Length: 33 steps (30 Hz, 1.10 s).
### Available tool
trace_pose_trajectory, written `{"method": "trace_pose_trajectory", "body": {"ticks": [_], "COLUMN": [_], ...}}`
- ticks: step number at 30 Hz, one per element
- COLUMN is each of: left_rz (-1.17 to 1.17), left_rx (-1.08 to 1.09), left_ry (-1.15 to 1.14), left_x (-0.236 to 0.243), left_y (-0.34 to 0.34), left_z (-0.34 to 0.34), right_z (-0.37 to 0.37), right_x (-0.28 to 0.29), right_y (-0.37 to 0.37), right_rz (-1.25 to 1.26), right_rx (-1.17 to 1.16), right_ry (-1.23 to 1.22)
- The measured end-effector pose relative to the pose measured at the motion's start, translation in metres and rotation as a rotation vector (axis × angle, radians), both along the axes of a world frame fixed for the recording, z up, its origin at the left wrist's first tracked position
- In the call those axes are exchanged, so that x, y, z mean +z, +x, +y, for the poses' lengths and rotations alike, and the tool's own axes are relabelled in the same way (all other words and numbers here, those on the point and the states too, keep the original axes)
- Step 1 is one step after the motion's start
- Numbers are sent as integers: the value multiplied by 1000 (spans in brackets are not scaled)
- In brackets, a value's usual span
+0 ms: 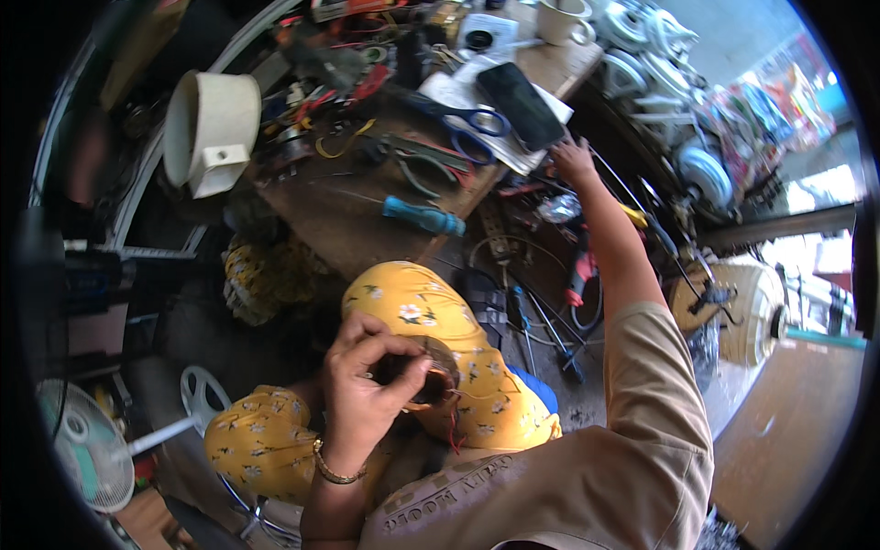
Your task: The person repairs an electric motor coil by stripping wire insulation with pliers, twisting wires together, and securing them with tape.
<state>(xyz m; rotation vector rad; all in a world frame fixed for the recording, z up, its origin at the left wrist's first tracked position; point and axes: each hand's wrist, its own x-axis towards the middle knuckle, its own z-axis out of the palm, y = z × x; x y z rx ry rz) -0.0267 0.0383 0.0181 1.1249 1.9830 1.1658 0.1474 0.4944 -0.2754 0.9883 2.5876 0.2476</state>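
Over my lap, in yellow flowered cloth (417, 302), my left hand (367, 371) grips a motor stator (444, 359), a dark ring with copper windings and thin red wires hanging from it. Thumb and fingers close on its left side. My right arm stretches far forward to the table's right edge. There my right hand (574, 161) has its fingers extended beside the lower corner of a black phone (519, 103); whether they touch it I cannot tell. The phone lies on white papers (451, 93), with blue-handled scissors (477, 137) next to it.
On the wooden table (339, 225) lie a blue-handled screwdriver (422, 216), pliers (417, 174) and tangled wires. A white mug (561, 22) stands at the back, a cream ring-shaped housing (220, 115) at left. White fan parts (642, 55) crowd the far right; a fan (87, 449) sits lower left.
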Motion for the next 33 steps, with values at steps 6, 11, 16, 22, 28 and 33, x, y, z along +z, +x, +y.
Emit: {"method": "trace_pose_trajectory", "body": {"ticks": [6, 11, 16, 22, 28, 33], "left_rz": [33, 15, 16, 30, 102, 101], "left_rx": [-21, -41, -6, 18, 29, 60], "left_ry": [18, 49, 76, 112, 107, 107], "left_x": [5, 0, 2, -1, 2, 1], "left_y": [1, 0, 4, 6, 11, 8], "left_z": [6, 8, 6, 2, 2, -1], "right_z": [4, 5, -42, -102, -210, -295], "right_x": [-15, 18, 128, 166, 201, 229], "right_y": [7, 25, 74, 172, 130, 96], "right_rz": [-50, 49, 424, 1396, 1891, 1484], "right_rx": [-145, 21, -62, -700, -165, -306], "right_ry": [13, -46, -32, -888, -1255, -1465]}}
